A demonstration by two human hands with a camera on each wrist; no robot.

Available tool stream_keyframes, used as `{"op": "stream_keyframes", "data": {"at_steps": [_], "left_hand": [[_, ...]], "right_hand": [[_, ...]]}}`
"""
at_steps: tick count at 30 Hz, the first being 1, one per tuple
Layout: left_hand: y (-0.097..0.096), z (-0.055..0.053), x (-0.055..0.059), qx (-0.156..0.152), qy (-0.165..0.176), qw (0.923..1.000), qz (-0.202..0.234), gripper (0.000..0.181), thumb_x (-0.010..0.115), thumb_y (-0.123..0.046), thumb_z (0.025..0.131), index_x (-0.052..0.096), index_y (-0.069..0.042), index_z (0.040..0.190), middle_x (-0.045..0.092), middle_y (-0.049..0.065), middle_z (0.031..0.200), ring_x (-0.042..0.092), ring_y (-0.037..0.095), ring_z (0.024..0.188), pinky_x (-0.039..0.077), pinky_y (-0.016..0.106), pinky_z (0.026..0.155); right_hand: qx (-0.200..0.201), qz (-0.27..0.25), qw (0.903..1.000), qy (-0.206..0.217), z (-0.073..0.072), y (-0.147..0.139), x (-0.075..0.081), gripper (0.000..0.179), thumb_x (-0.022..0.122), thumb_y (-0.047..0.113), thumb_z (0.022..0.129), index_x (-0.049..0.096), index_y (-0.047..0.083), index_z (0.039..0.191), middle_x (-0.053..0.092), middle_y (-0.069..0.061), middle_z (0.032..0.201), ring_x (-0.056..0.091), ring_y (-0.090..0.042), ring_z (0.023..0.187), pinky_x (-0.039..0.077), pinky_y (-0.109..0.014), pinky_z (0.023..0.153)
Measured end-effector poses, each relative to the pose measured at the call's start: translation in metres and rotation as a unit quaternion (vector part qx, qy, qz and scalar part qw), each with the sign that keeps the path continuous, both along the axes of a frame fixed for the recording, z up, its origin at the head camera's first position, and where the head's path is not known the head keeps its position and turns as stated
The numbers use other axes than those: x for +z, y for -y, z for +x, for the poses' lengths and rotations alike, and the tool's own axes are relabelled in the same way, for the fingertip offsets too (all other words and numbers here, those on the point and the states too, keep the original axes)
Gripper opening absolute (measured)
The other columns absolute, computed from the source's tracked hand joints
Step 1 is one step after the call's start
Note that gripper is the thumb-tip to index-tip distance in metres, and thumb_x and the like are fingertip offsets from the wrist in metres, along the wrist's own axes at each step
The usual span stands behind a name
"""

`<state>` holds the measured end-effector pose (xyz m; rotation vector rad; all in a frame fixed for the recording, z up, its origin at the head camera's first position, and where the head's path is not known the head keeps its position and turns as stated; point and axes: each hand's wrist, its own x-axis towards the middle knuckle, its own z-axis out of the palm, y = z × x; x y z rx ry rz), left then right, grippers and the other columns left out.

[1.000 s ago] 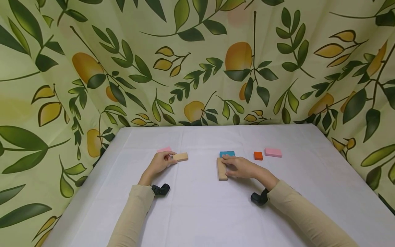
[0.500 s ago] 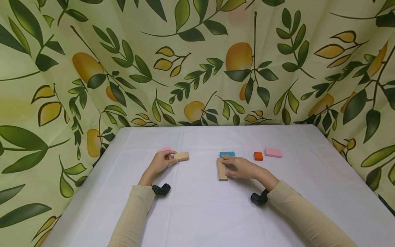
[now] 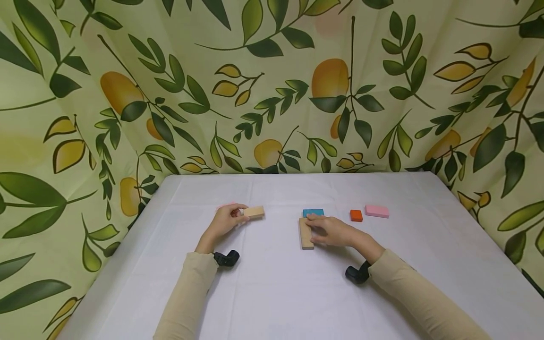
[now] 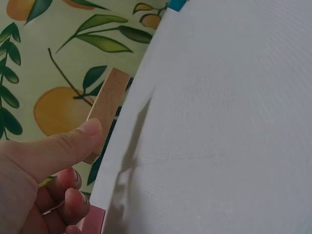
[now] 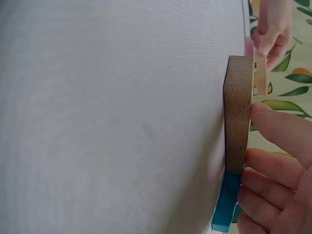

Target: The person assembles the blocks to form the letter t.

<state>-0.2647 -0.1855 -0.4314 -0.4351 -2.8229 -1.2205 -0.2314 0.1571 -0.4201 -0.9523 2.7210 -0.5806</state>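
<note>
My left hand [image 3: 224, 223] pinches a light wooden block [image 3: 253, 212] between thumb and fingers, raised above the white table; its shadow falls on the cloth in the left wrist view. Just behind that hand lies a pink block [image 4: 92, 219], mostly hidden in the head view. My right hand [image 3: 331, 230] rests on a second wooden block [image 3: 305, 233] lying flat, its long side pointing away from me. In the right wrist view the thumb and fingers touch this block [image 5: 238, 117] along one side. A blue block [image 3: 313, 213] sits at its far end, partly covered by the fingers.
Right of the right hand lie a small orange-red block [image 3: 356, 216] and a pink block [image 3: 377, 211]. The white-covered table [image 3: 272, 293] ends at a leaf-and-fruit patterned curtain [image 3: 272, 94]. A black device [image 3: 227, 258] is strapped at each wrist.
My left hand has moved slightly right and away from me with its wooden block, covering more of the pink block. The right hand and its block hold their place.
</note>
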Motion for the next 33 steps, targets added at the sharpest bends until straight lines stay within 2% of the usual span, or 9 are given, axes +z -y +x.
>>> {"op": "stream_keyframes", "data": {"at_steps": [6, 13, 19, 28, 33], "left_hand": [[-0.007, -0.002, 0.003, -0.007, 0.007, 0.9999, 0.008, 0.033, 0.074, -0.012, 0.083, 0.068, 0.001, 0.113, 0.054, 0.005, 0.075, 0.041, 0.01, 0.065, 0.034, 0.017, 0.058], [-0.014, -0.003, 0.004, 0.0, 0.021, 0.9997, 0.01, 0.033, 0.074, -0.014, 0.083, 0.068, -0.002, 0.113, 0.052, 0.003, 0.076, 0.042, 0.01, 0.066, 0.034, 0.018, 0.058], [-0.019, -0.005, 0.004, -0.005, 0.016, 0.9998, 0.007, 0.032, 0.073, -0.014, 0.084, 0.068, -0.002, 0.113, 0.052, 0.004, 0.076, 0.042, 0.01, 0.067, 0.034, 0.019, 0.058], [-0.027, -0.004, 0.006, -0.008, 0.023, 0.9995, 0.018, 0.032, 0.074, -0.013, 0.083, 0.068, -0.002, 0.112, 0.052, 0.003, 0.076, 0.042, 0.011, 0.067, 0.033, 0.018, 0.059], [-0.03, -0.006, 0.006, -0.012, 0.022, 0.9995, 0.017, 0.032, 0.075, -0.014, 0.083, 0.068, -0.002, 0.112, 0.052, 0.003, 0.076, 0.042, 0.011, 0.067, 0.033, 0.018, 0.058]], "right_hand": [[0.001, -0.002, 1.0, -0.001, 0.001, 0.0, 0.001, 0.055, 0.066, 0.023, 0.091, 0.051, -0.002, 0.137, 0.042, -0.022, 0.15, 0.039, -0.039, 0.14, 0.037, -0.051, 0.111], [0.001, -0.003, 1.0, -0.001, 0.001, 0.0, 0.002, 0.055, 0.067, 0.024, 0.09, 0.051, -0.002, 0.136, 0.043, -0.022, 0.149, 0.039, -0.039, 0.14, 0.038, -0.051, 0.111], [-0.009, -0.002, 0.9999, 0.012, -0.001, -0.001, 0.0, 0.055, 0.066, 0.023, 0.091, 0.05, -0.001, 0.137, 0.041, -0.02, 0.151, 0.038, -0.037, 0.142, 0.036, -0.05, 0.113], [0.003, -0.001, 1.0, 0.0, -0.002, -0.001, -0.002, 0.055, 0.067, 0.025, 0.09, 0.052, -0.002, 0.136, 0.043, -0.022, 0.149, 0.039, -0.039, 0.14, 0.037, -0.052, 0.111], [-0.001, -0.006, 0.9999, 0.009, -0.002, -0.001, -0.001, 0.055, 0.067, 0.024, 0.09, 0.052, -0.002, 0.136, 0.043, -0.022, 0.15, 0.039, -0.038, 0.141, 0.037, -0.051, 0.112]]}}
